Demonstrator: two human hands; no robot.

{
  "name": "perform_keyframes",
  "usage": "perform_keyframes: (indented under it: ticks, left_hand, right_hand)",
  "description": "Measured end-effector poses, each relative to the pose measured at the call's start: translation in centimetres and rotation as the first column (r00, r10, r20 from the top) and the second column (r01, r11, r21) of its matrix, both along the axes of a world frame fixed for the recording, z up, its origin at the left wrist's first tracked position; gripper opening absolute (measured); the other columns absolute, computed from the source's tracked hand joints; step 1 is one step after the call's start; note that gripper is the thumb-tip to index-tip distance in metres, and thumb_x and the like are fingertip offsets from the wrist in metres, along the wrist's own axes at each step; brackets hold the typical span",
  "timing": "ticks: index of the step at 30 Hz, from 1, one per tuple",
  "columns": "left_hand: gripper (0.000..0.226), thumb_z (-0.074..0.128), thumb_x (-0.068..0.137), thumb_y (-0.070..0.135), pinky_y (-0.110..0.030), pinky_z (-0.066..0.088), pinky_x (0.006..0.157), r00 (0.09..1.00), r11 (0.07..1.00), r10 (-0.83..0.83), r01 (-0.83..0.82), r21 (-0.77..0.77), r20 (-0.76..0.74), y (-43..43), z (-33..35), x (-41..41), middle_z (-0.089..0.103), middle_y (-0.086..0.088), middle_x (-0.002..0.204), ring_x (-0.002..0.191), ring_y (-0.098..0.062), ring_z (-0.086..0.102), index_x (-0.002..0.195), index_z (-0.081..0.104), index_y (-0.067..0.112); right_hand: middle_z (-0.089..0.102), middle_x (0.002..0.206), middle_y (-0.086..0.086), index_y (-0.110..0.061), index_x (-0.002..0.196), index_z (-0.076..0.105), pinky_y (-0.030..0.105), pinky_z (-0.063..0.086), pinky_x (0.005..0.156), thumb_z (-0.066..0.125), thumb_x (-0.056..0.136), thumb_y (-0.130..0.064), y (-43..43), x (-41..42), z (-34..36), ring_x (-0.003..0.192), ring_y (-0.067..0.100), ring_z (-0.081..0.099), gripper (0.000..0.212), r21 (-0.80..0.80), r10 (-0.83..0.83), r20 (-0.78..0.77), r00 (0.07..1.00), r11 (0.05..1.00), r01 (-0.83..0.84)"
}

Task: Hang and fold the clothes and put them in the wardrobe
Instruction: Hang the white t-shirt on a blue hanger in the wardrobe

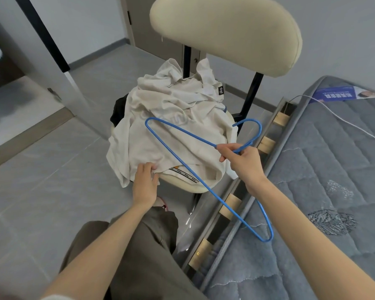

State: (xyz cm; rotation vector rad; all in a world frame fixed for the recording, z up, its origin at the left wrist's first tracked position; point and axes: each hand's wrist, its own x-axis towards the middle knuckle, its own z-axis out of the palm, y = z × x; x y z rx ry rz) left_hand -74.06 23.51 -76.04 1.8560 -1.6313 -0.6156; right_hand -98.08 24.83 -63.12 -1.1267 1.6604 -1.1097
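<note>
The right hand (241, 161) pinches the blue hanger (188, 146) at its neck — hook beyond the knuckles; the left hand (145, 180) grips the cream garment (167, 118) hem — chair (225, 33) ahead.

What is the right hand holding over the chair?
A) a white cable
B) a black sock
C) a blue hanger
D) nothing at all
C: the right hand grips the blue hanger just below its hook, above the cream shirt heaped on the chair.
</note>
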Motion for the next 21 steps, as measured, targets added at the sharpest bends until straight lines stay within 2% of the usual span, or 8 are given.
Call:
perform_keyframes:
  ticks: [3, 5, 8, 10, 13, 16, 18, 21]
  left_hand:
    - [0.015, 0.052, 0.093, 0.011, -0.023, 0.037, 0.078, 1.0, 0.999, 0.027, -0.026, 0.041, -0.013, -0.4, 0.6, 0.1, 0.052, -0.003, 0.109, 0.086, -0.011, 0.049, 0.107, 0.058, 0.007]
    - [0.014, 0.055, 0.093, 0.016, -0.022, 0.037, 0.076, 0.999, 0.999, 0.039, -0.038, 0.038, -0.026, -0.5, 1.1, 0.5, 0.059, -0.001, 0.098, 0.085, -0.013, 0.054, 0.098, 0.063, 0.007]
    - [0.014, 0.06, 0.09, 0.021, -0.02, 0.037, 0.07, 0.975, 0.989, 0.15, -0.145, 0.043, -0.162, -0.4, 2.5, 1.0, 0.063, 0.003, 0.083, 0.082, -0.013, 0.058, 0.088, 0.066, 0.009]
    - [0.013, 0.061, 0.089, 0.02, -0.016, 0.034, 0.066, 0.938, 0.974, 0.226, -0.219, 0.054, -0.264, -0.5, 3.7, 1.1, 0.064, 0.002, 0.084, 0.08, -0.011, 0.056, 0.089, 0.066, 0.008]
    - [0.01, 0.06, 0.089, 0.016, -0.017, 0.034, 0.068, 0.913, 0.975, 0.221, -0.214, 0.057, -0.342, -0.6, 5.6, 1.5, 0.062, -0.001, 0.086, 0.081, -0.012, 0.054, 0.091, 0.065, 0.008]
    - [0.011, 0.057, 0.09, 0.016, -0.023, 0.036, 0.071, 0.907, 0.979, 0.202, -0.196, 0.054, -0.371, -0.6, 7.4, 2.3, 0.061, -0.003, 0.087, 0.082, -0.015, 0.053, 0.096, 0.064, 0.009]
    - [0.014, 0.057, 0.09, 0.017, -0.025, 0.038, 0.073, 0.912, 0.98, 0.194, -0.198, 0.028, -0.361, -0.6, 8.5, 2.8, 0.061, -0.003, 0.089, 0.083, -0.017, 0.054, 0.097, 0.064, 0.008]
    - [0.012, 0.059, 0.089, 0.018, -0.026, 0.038, 0.072, 0.915, 0.981, 0.177, -0.193, -0.008, -0.362, -0.7, 10.2, 3.2, 0.061, -0.002, 0.087, 0.082, -0.017, 0.054, 0.094, 0.064, 0.01]
  right_hand:
    - [0.068, 0.068, -0.012, -0.006, 0.077, 0.074, 0.017, 0.042, 0.055, 0.068, 0.086, -0.024, 0.2, 0.1, 0.4, 0.041, -0.003, 0.045, 0.022, -0.006, 0.011, -0.008, 1.0, 1.0, -0.011]
    - [0.067, 0.066, -0.013, -0.006, 0.078, 0.074, 0.019, 0.043, 0.062, 0.067, 0.086, -0.024, 0.4, 0.0, 0.6, 0.044, -0.007, 0.048, 0.022, -0.005, 0.031, -0.034, 0.999, 1.0, -0.031]
    - [0.067, 0.062, -0.012, -0.008, 0.078, 0.075, 0.012, 0.039, 0.055, 0.067, 0.086, -0.024, 0.9, 0.0, 1.2, 0.047, -0.008, 0.05, 0.02, 0.002, 0.071, -0.091, 0.993, 0.997, -0.071]
    - [0.067, 0.057, -0.008, -0.013, 0.077, 0.075, 0.008, 0.036, 0.047, 0.067, 0.086, -0.023, 1.5, 0.0, 1.7, 0.045, -0.006, 0.049, 0.015, 0.006, 0.101, -0.119, 0.988, 0.995, -0.101]
    - [0.068, 0.056, -0.006, -0.02, 0.076, 0.075, 0.009, 0.034, 0.042, 0.068, 0.083, -0.024, 2.7, -0.1, 2.5, 0.041, -0.001, 0.044, 0.011, 0.006, 0.117, -0.191, 0.975, 0.993, -0.118]
    - [0.067, 0.055, -0.008, -0.025, 0.074, 0.074, 0.016, 0.038, 0.044, 0.068, 0.08, -0.027, 3.7, -0.3, 3.6, 0.041, 0.001, 0.045, 0.009, 0.013, 0.098, -0.266, 0.959, 0.995, -0.098]
    - [0.066, 0.055, -0.008, -0.025, 0.071, 0.073, 0.022, 0.046, 0.051, 0.068, 0.078, -0.029, 4.4, -0.6, 4.3, 0.049, 0.003, 0.052, 0.009, 0.011, 0.068, -0.293, 0.954, 0.998, -0.067]
    - [0.066, 0.055, -0.007, -0.024, 0.063, 0.07, 0.025, 0.045, 0.053, 0.068, 0.076, -0.028, 5.6, -1.0, 5.2, 0.051, 0.005, 0.052, 0.014, -0.002, 0.043, -0.327, 0.944, 0.999, -0.047]
